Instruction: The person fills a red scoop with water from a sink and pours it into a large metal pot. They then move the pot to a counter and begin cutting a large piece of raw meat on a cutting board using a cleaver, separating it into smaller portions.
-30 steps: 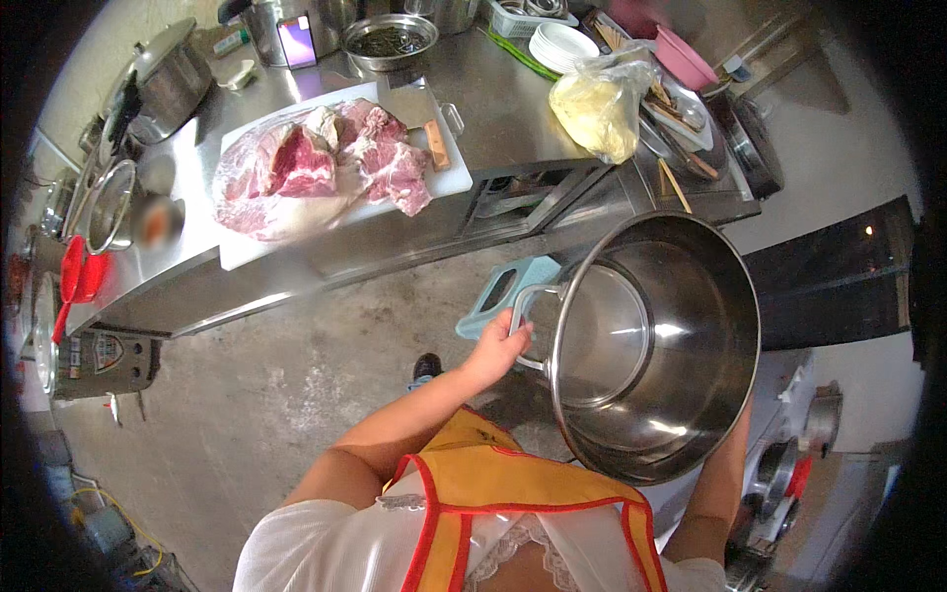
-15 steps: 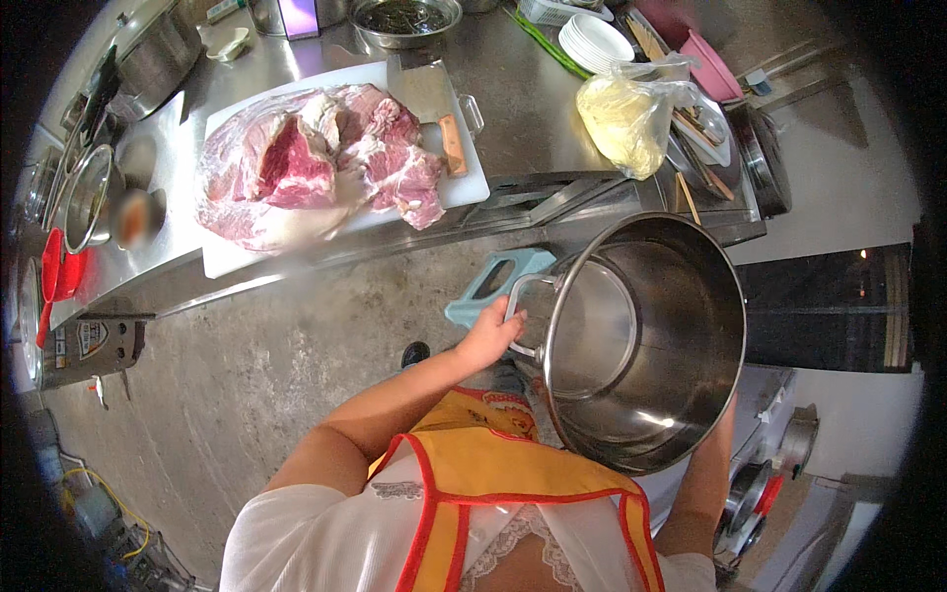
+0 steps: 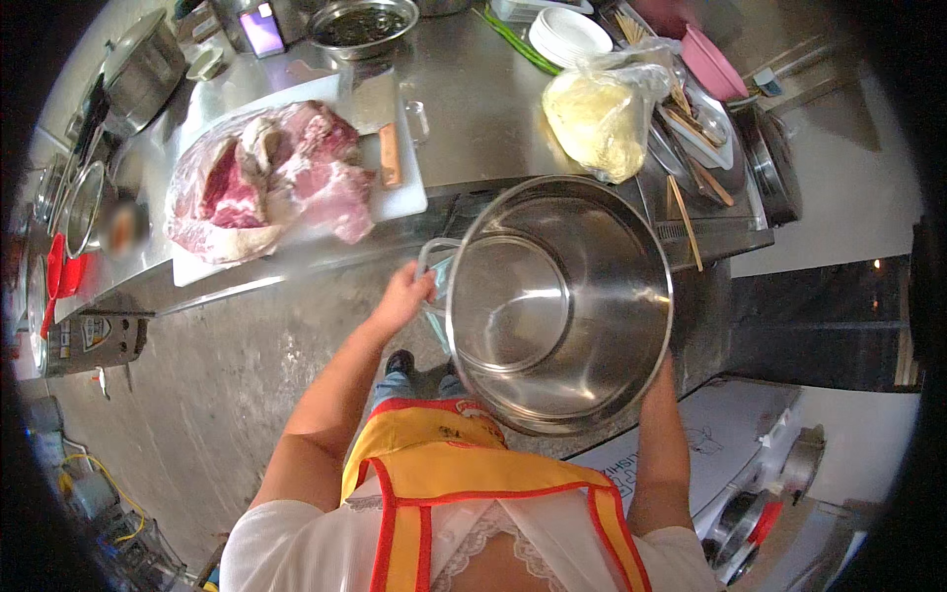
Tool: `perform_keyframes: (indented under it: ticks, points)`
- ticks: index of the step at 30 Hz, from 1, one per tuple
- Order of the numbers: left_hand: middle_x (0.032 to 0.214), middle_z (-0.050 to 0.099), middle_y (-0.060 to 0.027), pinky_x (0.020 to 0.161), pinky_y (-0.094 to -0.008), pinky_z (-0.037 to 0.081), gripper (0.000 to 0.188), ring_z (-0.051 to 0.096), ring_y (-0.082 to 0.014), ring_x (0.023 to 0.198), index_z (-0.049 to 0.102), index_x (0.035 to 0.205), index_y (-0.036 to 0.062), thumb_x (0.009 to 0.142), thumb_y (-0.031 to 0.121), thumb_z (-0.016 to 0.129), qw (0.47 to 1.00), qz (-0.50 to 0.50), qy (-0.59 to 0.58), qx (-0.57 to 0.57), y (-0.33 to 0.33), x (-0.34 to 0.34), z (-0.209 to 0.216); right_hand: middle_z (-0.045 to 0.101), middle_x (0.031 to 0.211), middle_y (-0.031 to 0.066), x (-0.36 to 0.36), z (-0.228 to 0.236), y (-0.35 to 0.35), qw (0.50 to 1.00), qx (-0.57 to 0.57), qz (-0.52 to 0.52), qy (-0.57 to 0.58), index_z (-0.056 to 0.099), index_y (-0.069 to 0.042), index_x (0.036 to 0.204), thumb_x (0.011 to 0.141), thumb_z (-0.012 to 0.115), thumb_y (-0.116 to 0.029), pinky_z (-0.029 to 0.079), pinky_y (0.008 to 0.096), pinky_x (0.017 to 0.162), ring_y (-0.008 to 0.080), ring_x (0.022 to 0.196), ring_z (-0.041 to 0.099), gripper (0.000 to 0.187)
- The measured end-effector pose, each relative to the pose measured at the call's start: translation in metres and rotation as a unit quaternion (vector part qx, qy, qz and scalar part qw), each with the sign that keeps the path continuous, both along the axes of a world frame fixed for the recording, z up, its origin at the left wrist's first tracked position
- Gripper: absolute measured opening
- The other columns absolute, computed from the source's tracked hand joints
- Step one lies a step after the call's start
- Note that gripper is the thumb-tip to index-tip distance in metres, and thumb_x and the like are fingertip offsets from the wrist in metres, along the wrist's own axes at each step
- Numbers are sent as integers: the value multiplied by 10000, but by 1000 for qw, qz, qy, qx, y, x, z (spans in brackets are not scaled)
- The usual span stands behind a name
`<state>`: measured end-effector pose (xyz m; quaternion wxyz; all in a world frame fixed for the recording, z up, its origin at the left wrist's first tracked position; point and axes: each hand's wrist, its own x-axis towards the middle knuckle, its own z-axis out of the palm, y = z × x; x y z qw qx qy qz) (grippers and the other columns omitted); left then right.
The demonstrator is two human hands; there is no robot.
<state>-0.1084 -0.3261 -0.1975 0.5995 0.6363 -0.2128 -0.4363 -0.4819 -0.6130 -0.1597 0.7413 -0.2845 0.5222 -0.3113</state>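
Note:
A large, deep steel pot (image 3: 617, 296) is held out in front of me, its mouth turned up toward me and its inside bare. My left hand (image 3: 404, 294) is closed around the loop handle on the pot's left side. On the right, my right forearm (image 3: 659, 434) runs up behind the pot's wall, which hides my right hand and its fingers. Past the pot, on the steel counter, a big piece of raw meat (image 3: 281, 173) lies on a white cutting board (image 3: 406, 202). A cleaver with a wooden handle (image 3: 391, 158) rests beside the meat.
A bag of pale yellow food (image 3: 597, 123), white plates (image 3: 572, 37) and a tray with utensils (image 3: 715, 143) occupy the counter's right. A steel bowl (image 3: 363, 28) and a phone (image 3: 261, 32) stand at the back. A large lidded pot (image 3: 146, 74) is far left.
The pot has moved left, carried by my left hand on its handle and my right arm. The counter and the meat also sit farther left in view.

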Motion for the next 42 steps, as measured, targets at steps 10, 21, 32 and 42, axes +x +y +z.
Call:
perform_keyframes:
  ticks: [10,21,32,42]
  points:
    - [680,517,4,559,-240,393,219,459,-84,609,524,862,26,860,239,472,990,20,-89,106,-30,25,-76,574,992,111,3,-117,-32,992,93,69,-56,541,-31,1022,829,413,-344,453,418,772,294,882,544,390]
    - [639,574,-49,611,-272,393,318,488,-128,628,531,749,-2,822,308,509,985,89,-102,110,-59,26,-91,594,918,104,-4,-159,-61,988,125,89,-24,551,-41,998,814,441,-355,490,418,691,287,793,569,380]
    - [735,600,-75,471,-271,412,336,496,-141,514,484,994,6,870,313,424,985,152,3,80,-40,-10,-80,569,1007,137,1,-141,-56,991,82,105,6,531,-21,1042,846,383,-321,455,465,781,314,889,552,388]
    - [775,613,-81,504,-273,437,326,513,-139,546,480,971,-16,887,288,396,992,115,21,56,-50,-11,-87,568,1005,139,8,-118,-61,981,84,172,31,531,-13,1036,840,401,-321,458,456,776,304,886,555,388]
